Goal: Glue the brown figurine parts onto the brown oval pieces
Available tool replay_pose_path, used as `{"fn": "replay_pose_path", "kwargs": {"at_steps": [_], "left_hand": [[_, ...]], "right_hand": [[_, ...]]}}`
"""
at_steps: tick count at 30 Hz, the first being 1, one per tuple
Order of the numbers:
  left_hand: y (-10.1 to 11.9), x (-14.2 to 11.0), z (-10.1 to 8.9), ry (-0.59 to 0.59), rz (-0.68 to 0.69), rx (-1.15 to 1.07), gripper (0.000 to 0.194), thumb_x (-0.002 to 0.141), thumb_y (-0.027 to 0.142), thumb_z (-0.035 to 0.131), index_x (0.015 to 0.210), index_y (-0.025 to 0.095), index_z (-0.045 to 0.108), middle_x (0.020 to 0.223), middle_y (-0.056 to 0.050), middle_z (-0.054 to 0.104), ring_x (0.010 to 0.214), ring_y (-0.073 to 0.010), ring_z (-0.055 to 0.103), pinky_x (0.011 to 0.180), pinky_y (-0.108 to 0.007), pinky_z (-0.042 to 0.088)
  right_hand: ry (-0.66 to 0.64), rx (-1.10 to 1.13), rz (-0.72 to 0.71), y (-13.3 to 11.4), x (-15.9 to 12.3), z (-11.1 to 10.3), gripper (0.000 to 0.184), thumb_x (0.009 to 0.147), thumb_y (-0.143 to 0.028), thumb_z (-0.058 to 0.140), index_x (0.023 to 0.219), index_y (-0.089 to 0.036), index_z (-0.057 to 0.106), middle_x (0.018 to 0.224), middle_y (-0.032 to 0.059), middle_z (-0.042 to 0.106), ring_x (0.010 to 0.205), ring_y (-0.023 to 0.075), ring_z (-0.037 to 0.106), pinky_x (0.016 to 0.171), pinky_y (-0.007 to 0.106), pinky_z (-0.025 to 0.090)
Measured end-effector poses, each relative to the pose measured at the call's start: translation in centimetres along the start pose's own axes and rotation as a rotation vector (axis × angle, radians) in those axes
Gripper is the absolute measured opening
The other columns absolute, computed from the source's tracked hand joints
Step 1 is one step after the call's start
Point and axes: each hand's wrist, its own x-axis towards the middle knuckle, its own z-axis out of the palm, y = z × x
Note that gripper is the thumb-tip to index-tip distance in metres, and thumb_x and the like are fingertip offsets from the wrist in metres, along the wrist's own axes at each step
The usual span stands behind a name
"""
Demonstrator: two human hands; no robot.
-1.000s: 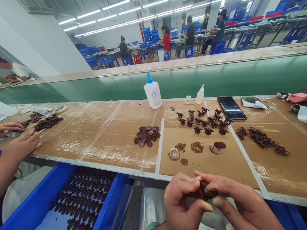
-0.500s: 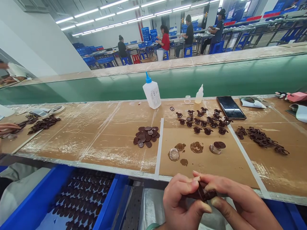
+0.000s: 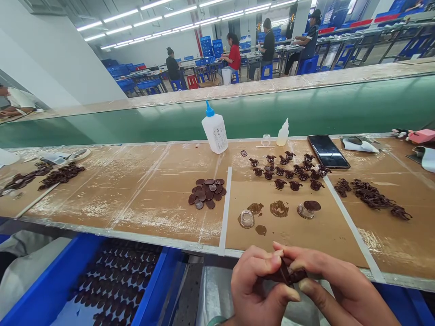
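At the table's front edge, my left hand (image 3: 254, 285) pinches a dark brown oval disc (image 3: 282, 272), seen nearly edge-on. My right hand (image 3: 335, 283) grips a small dark brown figurine (image 3: 297, 275) against the disc; fingers partly hide both pieces. Beyond them on the cardboard stand a clear round dish (image 3: 246, 219) and a second clear dish (image 3: 306, 213) with a brown oval disc (image 3: 312, 206) resting on it. Wet brown patches (image 3: 279, 208) lie between the dishes. A heap of oval discs (image 3: 206, 192) sits to the left.
Several small animal-shaped figurines (image 3: 295, 185) stand behind the dishes; more lie piled (image 3: 372, 197) at right. A blue-capped bottle (image 3: 215, 131), a small dropper bottle (image 3: 282, 133) and a phone (image 3: 328, 151) are at the back. Below left, a blue crate (image 3: 146, 294) holds rows of discs.
A co-worker's hand at the far left edge has gone from the parts there. My hands and the pieces in them look unchanged; the view has shifted slightly.
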Motion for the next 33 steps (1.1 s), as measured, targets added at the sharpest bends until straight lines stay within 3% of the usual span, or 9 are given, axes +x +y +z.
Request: {"fn": "replay_pose_path", "kwargs": {"at_steps": [3, 7, 12, 16, 21, 25, 29, 32, 33], "left_hand": [[0.3, 0.5, 0.0, -0.028, -0.082, -0.051, 0.033, 0.078, 0.044, 0.089, 0.107, 0.029, 0.080, 0.083, -0.001, 0.074, 0.069, -0.0120, 0.067, 0.064, -0.018, 0.058], [1.1, 1.0, 0.1, -0.088, -0.277, -0.188, 0.037, 0.081, 0.046, 0.086, 0.114, 0.029, 0.081, 0.102, -0.009, 0.076, 0.085, -0.0227, 0.077, 0.068, -0.027, 0.065], [1.9, 0.6, 0.9, 0.001, -0.484, -0.217, 0.027, 0.089, 0.042, 0.079, 0.114, 0.030, 0.080, 0.124, -0.009, 0.076, 0.084, -0.0215, 0.080, 0.071, -0.027, 0.067], [2.0, 0.8, 1.4, 0.045, -0.493, -0.203, 0.020, 0.089, 0.034, 0.081, 0.108, 0.029, 0.080, 0.122, -0.008, 0.078, 0.092, -0.0242, 0.080, 0.078, -0.033, 0.068], [1.9, 1.3, 1.3, -0.024, -0.456, -0.186, 0.015, 0.091, 0.030, 0.079, 0.105, 0.027, 0.080, 0.120, -0.008, 0.080, 0.095, -0.0245, 0.080, 0.081, -0.032, 0.068], [2.1, 0.9, 1.8, 0.071, -0.472, -0.149, 0.014, 0.090, 0.035, 0.080, 0.098, 0.024, 0.079, 0.117, -0.009, 0.080, 0.098, -0.0264, 0.080, 0.076, -0.031, 0.068], [2.0, 1.0, 1.2, 0.083, -0.455, -0.107, 0.014, 0.090, 0.034, 0.079, 0.099, 0.023, 0.078, 0.127, -0.012, 0.076, 0.081, -0.0225, 0.081, 0.060, -0.024, 0.065], [1.6, 1.8, -0.3, 0.076, -0.337, -0.045, 0.009, 0.093, 0.029, 0.075, 0.099, 0.023, 0.079, 0.122, -0.013, 0.077, 0.070, -0.0190, 0.079, 0.053, -0.022, 0.062], [1.5, 2.2, -0.8, 0.091, -0.299, -0.013, 0.008, 0.094, 0.028, 0.074, 0.097, 0.023, 0.079, 0.117, -0.012, 0.079, 0.069, -0.0181, 0.077, 0.052, -0.022, 0.061]], "right_hand": [[-0.020, 0.068, 0.070, 0.1, 0.2, -0.1, 0.028, 0.094, -0.051, 0.068, 0.104, -0.028, 0.080, 0.128, 0.0095, 0.075, 0.118, 0.0288, 0.072, 0.099, 0.036, 0.060], [-0.108, 0.187, 0.141, -0.1, 1.1, -0.2, 0.025, 0.098, -0.047, 0.065, 0.104, -0.025, 0.076, 0.141, 0.0126, 0.067, 0.129, 0.0307, 0.065, 0.105, 0.041, 0.056], [-0.070, 0.360, 0.263, -0.3, 2.2, 0.0, 0.034, 0.098, -0.052, 0.064, 0.104, -0.021, 0.076, 0.141, 0.0155, 0.066, 0.131, 0.0318, 0.063, 0.107, 0.044, 0.054], [-0.090, 0.387, 0.256, -0.3, 2.4, 0.0, 0.033, 0.098, -0.052, 0.064, 0.104, -0.021, 0.075, 0.138, 0.0144, 0.068, 0.130, 0.0307, 0.063, 0.109, 0.045, 0.052], [-0.098, 0.356, 0.246, -0.1, 2.6, -0.1, 0.035, 0.099, -0.052, 0.063, 0.110, -0.021, 0.074, 0.138, 0.0146, 0.068, 0.127, 0.0305, 0.065, 0.107, 0.045, 0.052], [-0.097, 0.320, 0.234, -0.1, 2.3, 0.3, 0.035, 0.100, -0.052, 0.060, 0.109, -0.020, 0.073, 0.139, 0.0161, 0.067, 0.126, 0.0306, 0.066, 0.106, 0.046, 0.054], [0.090, 0.116, 0.049, 0.4, 2.2, -1.0, 0.021, 0.101, -0.042, 0.060, 0.104, -0.024, 0.069, 0.137, 0.0111, 0.068, 0.126, 0.0277, 0.065, 0.104, 0.042, 0.054], [0.410, -0.276, -0.198, 1.7, 4.0, -4.2, 0.012, 0.100, -0.037, 0.060, 0.101, -0.025, 0.064, 0.116, 0.0081, 0.072, 0.111, 0.0252, 0.067, 0.097, 0.040, 0.052], [0.475, -0.477, -0.202, 2.4, 4.9, -5.4, 0.016, 0.099, -0.040, 0.060, 0.097, -0.024, 0.064, 0.106, 0.0086, 0.072, 0.102, 0.0260, 0.067, 0.093, 0.041, 0.051]]}}
